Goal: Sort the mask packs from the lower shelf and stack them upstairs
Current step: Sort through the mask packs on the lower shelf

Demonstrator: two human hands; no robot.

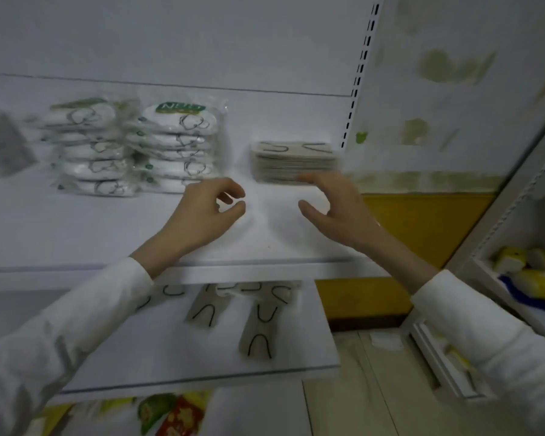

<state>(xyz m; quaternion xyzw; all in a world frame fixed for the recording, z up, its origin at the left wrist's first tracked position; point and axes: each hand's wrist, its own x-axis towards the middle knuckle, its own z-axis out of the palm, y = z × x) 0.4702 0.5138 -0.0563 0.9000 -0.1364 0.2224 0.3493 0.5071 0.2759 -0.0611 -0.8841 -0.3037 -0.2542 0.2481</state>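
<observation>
Above, upper shelf point(76, 228): a white board that carries three stacks, all set well back from its front edge.
Grey stack point(293, 162): flat grey mask packs with black ear loops, piled neatly at the right of the upper shelf, near the slotted upright point(361, 73).
White stacks point(177, 146): two piles of bagged white masks, side by side, left of the grey stack and apart from it.
Left hand point(208, 209): hovers over the bare front of the upper shelf, between the white stacks and the grey stack. The grip is loosely curled, thumb and forefinger a little apart, holding nothing.
Right hand point(331, 206): just in front of the grey stack. The grip is apart, thumb spread from curved fingers, with the fingertips at the stack's front edge; blur hides whether they touch.
Lower shelf point(170, 357): loose packs point(260, 325), grey, lie scattered at differing angles, some partly hidden under the upper shelf's edge.
Sleeves point(85, 309): white, on both arms.
Side rack point(472, 278): holds yellow packets point(529, 269), far right.
</observation>
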